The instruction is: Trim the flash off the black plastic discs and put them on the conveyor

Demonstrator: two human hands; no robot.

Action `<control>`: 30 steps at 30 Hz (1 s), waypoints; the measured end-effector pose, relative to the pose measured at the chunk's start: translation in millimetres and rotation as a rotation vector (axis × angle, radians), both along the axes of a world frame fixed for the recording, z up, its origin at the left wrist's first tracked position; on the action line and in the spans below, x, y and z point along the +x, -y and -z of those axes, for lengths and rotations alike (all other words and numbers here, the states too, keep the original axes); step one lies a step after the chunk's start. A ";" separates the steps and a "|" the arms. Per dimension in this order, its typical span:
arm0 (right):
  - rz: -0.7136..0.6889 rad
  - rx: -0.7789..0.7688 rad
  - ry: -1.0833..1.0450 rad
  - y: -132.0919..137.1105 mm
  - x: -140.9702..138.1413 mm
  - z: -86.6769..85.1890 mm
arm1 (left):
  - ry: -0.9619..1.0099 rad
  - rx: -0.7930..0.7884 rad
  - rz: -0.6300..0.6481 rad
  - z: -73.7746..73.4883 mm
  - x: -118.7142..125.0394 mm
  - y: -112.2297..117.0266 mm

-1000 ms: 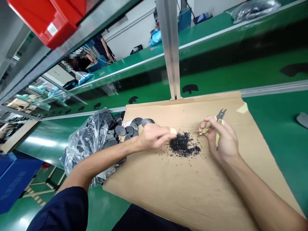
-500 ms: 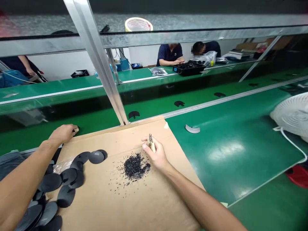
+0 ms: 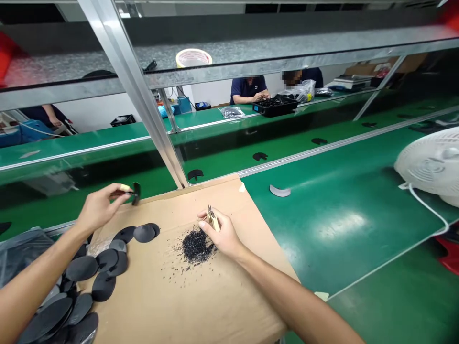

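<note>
Black part (image 3: 136,193) pinched in your left grip (image 3: 98,208), frame left; right grip (image 3: 224,235) wraps cutters (image 3: 214,221) mid-frame, pointing up, probably for safety.

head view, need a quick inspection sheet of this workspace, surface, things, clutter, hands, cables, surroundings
surface: cardboard sheet on a green bench
things: black part and yellow-handled pliers, both in hand; overlapping black discs at the left
clutter: pile of small black bits on the cardboard; grey curved piece on the bench
hands: left hand pinches the black part; right hand holds the pliers beside the pile
cables: white cord at the white fan
surroundings: tape roll on the shelf; people beyond, near a black tray
</note>
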State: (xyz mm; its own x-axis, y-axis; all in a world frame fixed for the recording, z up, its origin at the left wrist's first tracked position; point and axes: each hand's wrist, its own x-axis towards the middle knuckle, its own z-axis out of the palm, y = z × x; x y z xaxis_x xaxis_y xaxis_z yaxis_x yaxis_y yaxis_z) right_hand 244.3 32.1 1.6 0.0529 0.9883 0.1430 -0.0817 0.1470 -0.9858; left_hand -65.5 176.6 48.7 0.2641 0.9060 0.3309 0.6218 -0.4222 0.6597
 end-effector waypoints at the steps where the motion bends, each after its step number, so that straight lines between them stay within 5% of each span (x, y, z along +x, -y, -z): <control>1: -0.031 -0.013 -0.013 1.0 -2.3 -0.2 | 0.072 -0.033 -0.001 -1.7 12.2 21.4; 6: -0.283 -0.105 -0.099 5.0 -9.4 -9.8 | 0.342 -0.239 0.398 -0.9 77.2 134.0; 8: -0.423 -0.120 -0.120 2.2 -8.0 -14.0 | 0.398 -0.256 0.405 7.0 93.5 154.3; 11: -0.499 -0.145 -0.049 -3.2 -6.3 -14.0 | 0.296 -0.205 0.274 20.2 89.7 152.9; 16: -0.301 -0.215 -0.118 -4.9 -12.3 -2.8 | -0.171 -0.021 -0.067 28.3 39.4 106.7; 21: -0.174 -0.262 -0.208 -9.0 -15.8 3.1 | -0.310 -0.038 -0.084 36.7 17.7 73.9; 26: -0.087 -0.234 -0.172 -9.2 -15.1 3.8 | -0.288 -0.020 -0.134 32.3 27.4 85.9; 30: -0.068 -0.242 -0.116 -3.4 -18.2 3.3 | 0.211 -0.095 -0.029 29.4 58.2 120.2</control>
